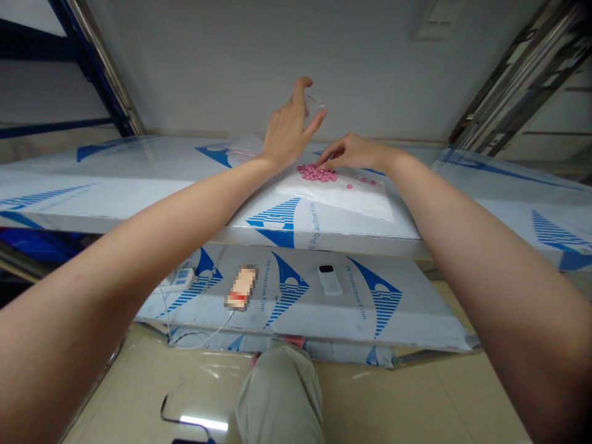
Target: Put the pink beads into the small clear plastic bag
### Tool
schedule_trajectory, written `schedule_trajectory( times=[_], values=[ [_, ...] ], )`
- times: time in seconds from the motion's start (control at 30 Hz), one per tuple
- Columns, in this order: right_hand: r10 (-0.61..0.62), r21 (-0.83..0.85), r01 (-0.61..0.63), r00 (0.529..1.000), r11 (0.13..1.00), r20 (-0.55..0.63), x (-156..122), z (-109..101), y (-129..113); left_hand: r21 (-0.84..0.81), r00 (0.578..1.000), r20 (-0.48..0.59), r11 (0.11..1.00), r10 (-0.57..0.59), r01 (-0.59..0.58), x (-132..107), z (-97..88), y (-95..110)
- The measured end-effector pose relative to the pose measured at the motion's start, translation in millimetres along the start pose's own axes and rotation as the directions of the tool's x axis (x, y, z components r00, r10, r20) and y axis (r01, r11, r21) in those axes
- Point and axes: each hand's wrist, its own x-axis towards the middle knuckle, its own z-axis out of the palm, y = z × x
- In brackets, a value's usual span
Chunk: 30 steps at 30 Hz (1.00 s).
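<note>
Tabletop edge check: the front edge of the stainless tabletop (222, 233) runs below both hands, and its rear edge meets the gray wall (217, 68) beyond them. Blue-printed protective film (277, 219) covers the steel and extends well past each hand on the outer side.

My left hand (289, 132) is raised above the rear of the tabletop, wrist bent, thumb and fingers spread in a C. A small clear plastic bag (315, 105) sits at the fingertips; I cannot tell whether it is gripped.

My right hand (351, 152) is lowered and partly closed, palm down, with its fingertips (322, 164) touching the near side of a heap of round pink tablets (317, 174). A few loose tablets (365, 181) lie just right of the heap, below the palm.

The tablets rest on a flat white sheet (340, 200), its surface matte, between the two hands and toward the rear edge.

Below the front edge, a film-covered lower shelf (314, 320) carries a white handheld device (330, 279) and a pixelated package (241, 287), both beneath and behind my forearms.
</note>
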Motion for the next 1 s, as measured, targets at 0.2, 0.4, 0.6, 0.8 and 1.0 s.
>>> schedule_trajectory(
  times=[0.2, 0.4, 0.6, 0.8, 1.0],
  values=[
    [0.028, -0.036, -0.030, 0.998, 0.999, -0.063, -2.0, 0.2, -8.1, 0.075, 0.984, 0.151, 0.994, -0.089, 0.078, -2.8, -5.5, 7.6],
    [0.030, 0.096, -0.017, 0.990, 0.995, -0.136, -7.1, -5.5, -13.2, 0.145, 0.969, 0.241, 0.989, -0.048, 0.013, -1.3, -6.4, 1.7],
    [0.100, 0.256, 0.100, 0.742, 0.962, -0.663, -1.8, -15.5, -17.1, 0.222, 0.954, 0.298, 0.975, -0.039, -0.030, -3.5, -0.3, 3.5],
    [-0.015, 0.114, 0.103, 0.803, 0.988, -0.596, 5.8, -10.1, -19.0, 0.223, 0.963, 0.218, 0.952, 0.160, -0.208, -7.8, 8.0, 12.6],
    [-0.101, 0.044, 0.156, 0.805, 0.987, -0.585, 7.2, -9.1, -12.3, 0.188, 0.962, 0.221, 0.961, 0.160, -0.203, -7.8, 6.4, 11.5]
  ],
)
